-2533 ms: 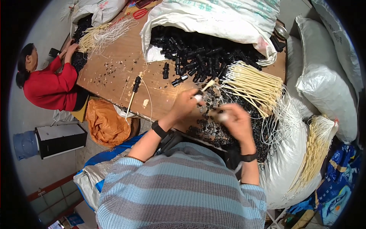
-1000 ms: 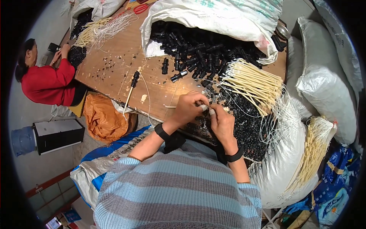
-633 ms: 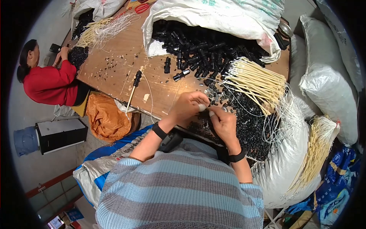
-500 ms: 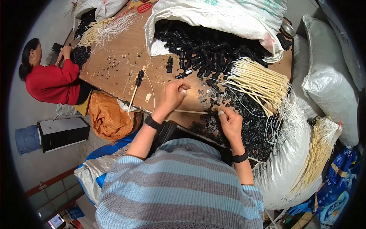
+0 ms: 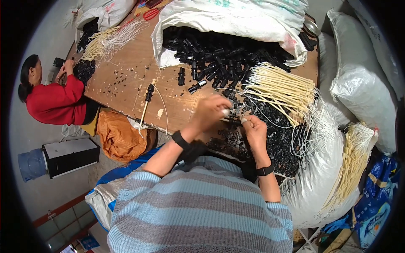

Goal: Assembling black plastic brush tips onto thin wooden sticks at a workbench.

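My right hand (image 5: 255,130) is closed in a pinch at the table's near edge. From its fingertips a thin pale stick (image 5: 224,121) reaches left, with a small dark piece beside the fingers; the hold itself is partly hidden. My left hand (image 5: 209,110) is smeared by motion above the stick, its fingers bent, and I cannot make out whether it holds anything. Small black and clear plastic pieces (image 5: 278,147) lie heaped around my right hand. Left of my hands lies a pale stick with a black tubular fitting (image 5: 149,92) and a thin white cord.
An open white sack (image 5: 236,21) spills black tubular fittings (image 5: 215,59) onto the wooden table (image 5: 122,90). Corded pale sticks (image 5: 280,90) lie in a bundle at right. Full white sacks (image 5: 356,80) crowd the right side. A person in red (image 5: 57,97) works at the far left.
My left hand has moved right, toward my right hand and over the stick. My right hand stays nearly in place, still pinching. The whole view has shifted slightly.
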{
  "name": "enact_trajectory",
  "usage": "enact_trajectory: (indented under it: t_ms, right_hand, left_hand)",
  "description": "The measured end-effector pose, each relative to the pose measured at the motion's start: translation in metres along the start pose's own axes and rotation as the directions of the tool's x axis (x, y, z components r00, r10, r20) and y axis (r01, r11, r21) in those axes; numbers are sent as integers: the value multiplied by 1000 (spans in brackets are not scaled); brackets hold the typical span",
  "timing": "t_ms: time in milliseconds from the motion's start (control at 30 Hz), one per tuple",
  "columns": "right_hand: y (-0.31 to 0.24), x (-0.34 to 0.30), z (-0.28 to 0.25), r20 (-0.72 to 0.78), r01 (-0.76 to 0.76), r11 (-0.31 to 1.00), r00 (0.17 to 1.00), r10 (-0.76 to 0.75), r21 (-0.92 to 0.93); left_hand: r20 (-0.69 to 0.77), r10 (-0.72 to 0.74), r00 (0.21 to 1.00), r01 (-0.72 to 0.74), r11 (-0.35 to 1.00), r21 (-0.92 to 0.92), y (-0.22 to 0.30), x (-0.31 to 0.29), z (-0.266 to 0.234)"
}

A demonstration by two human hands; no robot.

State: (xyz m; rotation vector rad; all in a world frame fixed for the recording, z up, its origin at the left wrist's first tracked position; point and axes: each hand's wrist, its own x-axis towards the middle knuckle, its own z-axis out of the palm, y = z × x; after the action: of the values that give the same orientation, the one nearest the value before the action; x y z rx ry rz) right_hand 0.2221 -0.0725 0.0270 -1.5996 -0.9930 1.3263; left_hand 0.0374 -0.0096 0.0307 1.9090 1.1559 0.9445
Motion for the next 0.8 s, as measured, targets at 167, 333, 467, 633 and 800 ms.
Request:
enact_trajectory:
  t_ms: [167,333,467,633,800]
  right_hand:
    - [5,8,11,37,22,997,999,-25,75]
    - [2,-1,11,18,260,948,965,-261,-185]
    - [1,-6,15,-77,428,738,838,-540,-521]
    - [-9,-16,21,-26,456,609,787,-617,-649]
    - [-7,-16,19,-23,512,644,773,-635,-568]
  left_hand:
    - [63,249,967,-246,968,-52,37,-12,23]
    - [6,218,976,-218,976,-29,29,-13,22]
    - [60,-327,943,323,858,-399,31,-18,21]
    - [13,-328,945,307,871,-384,24,-19,23]
    - [18,-282,959,270,897,-350,24,-15,17]
